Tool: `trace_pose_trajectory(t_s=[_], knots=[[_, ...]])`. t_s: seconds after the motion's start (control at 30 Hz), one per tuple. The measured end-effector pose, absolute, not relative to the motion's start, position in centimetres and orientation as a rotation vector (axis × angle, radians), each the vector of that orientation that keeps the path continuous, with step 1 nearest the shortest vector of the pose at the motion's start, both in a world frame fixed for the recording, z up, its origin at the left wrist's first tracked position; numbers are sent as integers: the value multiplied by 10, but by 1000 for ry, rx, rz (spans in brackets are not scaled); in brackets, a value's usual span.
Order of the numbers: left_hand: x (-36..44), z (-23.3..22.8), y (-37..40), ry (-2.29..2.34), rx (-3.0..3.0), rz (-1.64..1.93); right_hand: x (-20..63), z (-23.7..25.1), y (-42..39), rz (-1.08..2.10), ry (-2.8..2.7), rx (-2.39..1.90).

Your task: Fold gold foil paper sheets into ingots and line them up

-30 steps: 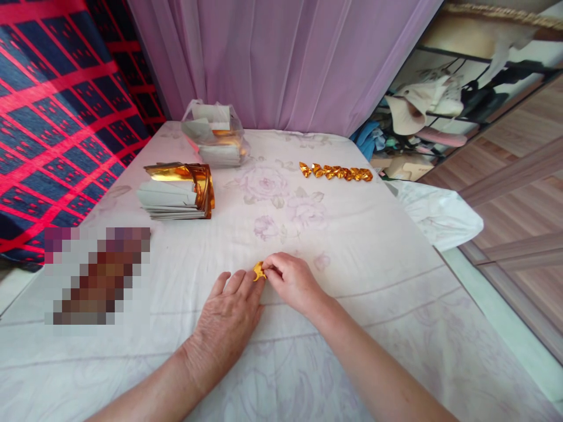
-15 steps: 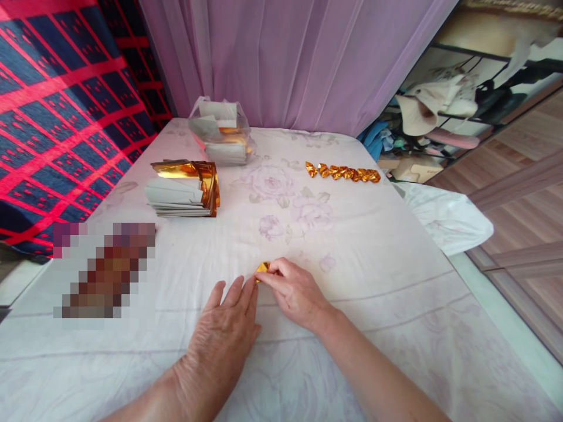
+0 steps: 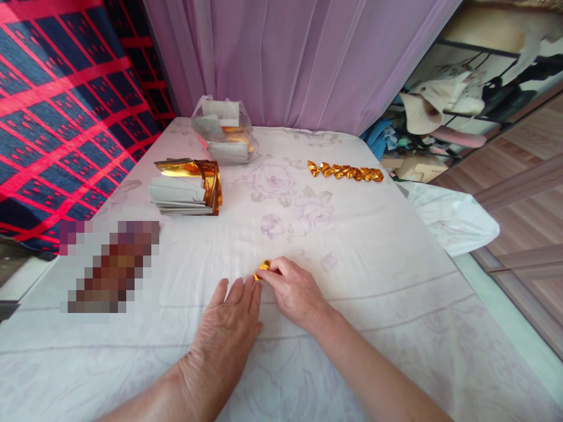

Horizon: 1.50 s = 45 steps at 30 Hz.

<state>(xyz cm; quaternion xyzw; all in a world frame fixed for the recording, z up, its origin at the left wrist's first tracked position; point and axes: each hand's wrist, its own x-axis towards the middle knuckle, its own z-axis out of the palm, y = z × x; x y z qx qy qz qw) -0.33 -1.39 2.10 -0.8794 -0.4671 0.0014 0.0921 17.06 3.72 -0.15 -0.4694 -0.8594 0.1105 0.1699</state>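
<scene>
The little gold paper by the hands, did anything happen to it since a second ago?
Hardly. The right hand still pinches the gold paper, and the left hand still lies flat beside it. The row of folded gold pieces and the paper stack stayed put.

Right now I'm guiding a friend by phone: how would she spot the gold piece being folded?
On the white floral sheet, look at the near middle where the two hands meet. The small gold foil piece sits alone there, far from the finished row.
</scene>
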Motion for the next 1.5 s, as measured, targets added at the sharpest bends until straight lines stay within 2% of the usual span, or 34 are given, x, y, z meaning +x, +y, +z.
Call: trace_pose_trajectory(t_s=[0.33, 0.7, 1.07, 1.5], knots=[[-8, 37, -8, -1499, -2815, 297, 167, 4, 38, 325, -2446, -1445], [-43, 51, 8, -1389, -2990, 270, 167, 1, 39, 360, -2402, -1447], [-20, 52, 13, -1512, -2841, 189, 167, 1, 39, 417, -2385, -1461], [-21, 41, 10, -1339, -2855, 15, 165, 8, 37, 458, -2443, -1523]])
